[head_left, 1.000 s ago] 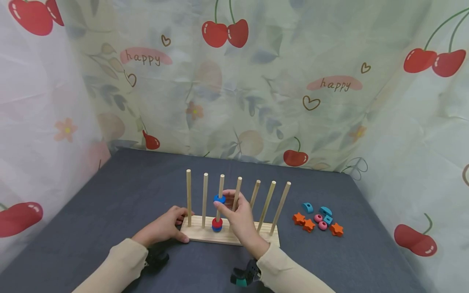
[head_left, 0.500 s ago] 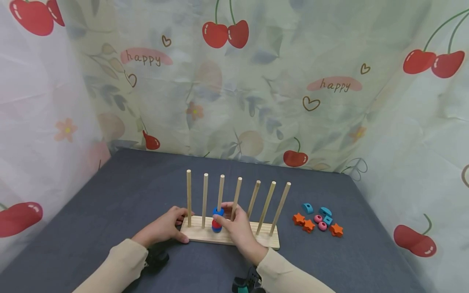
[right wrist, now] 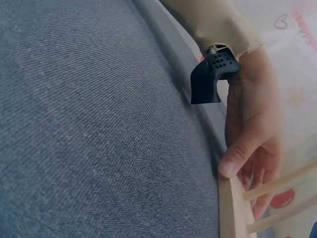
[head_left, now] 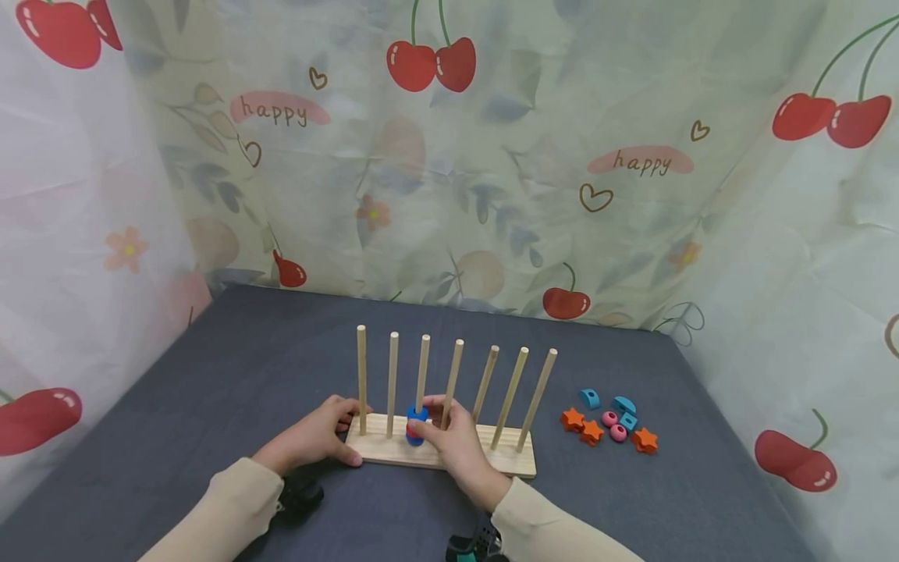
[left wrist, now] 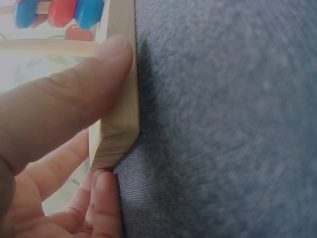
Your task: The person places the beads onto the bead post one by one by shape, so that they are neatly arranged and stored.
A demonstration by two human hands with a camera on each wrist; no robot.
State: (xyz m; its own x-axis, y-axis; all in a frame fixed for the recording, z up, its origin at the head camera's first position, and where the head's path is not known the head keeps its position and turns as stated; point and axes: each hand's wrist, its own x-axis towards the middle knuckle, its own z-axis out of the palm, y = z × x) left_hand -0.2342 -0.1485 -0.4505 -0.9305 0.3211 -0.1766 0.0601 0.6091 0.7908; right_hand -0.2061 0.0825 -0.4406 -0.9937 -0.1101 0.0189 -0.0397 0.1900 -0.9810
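Note:
A pale wooden base [head_left: 516, 462] carries several upright pegs. On the third peg from the left, a blue bead [head_left: 417, 412] sits above a red bead and another blue bead [head_left: 415, 439]. My right hand [head_left: 462, 449] pinches the upper blue bead from the right, its thumb partly covering the red one. My left hand [head_left: 314, 435] grips the base's left end; in the left wrist view its thumb [left wrist: 64, 99] lies along the edge of the wooden base [left wrist: 121, 111]. There the upper blue bead [left wrist: 25, 13] stands slightly apart from the red bead [left wrist: 62, 12].
Right of the base, on the dark cloth, lie orange stars [head_left: 644, 440], pink beads [head_left: 618, 432] and light blue pieces [head_left: 623, 405]. Printed curtains [head_left: 492, 195] stand behind and at the sides. The right wrist view shows a black wrist mount [right wrist: 208, 82].
My right hand has moved down along the third peg with the blue bead, bringing it close above the red one. The left hand has stayed on the base.

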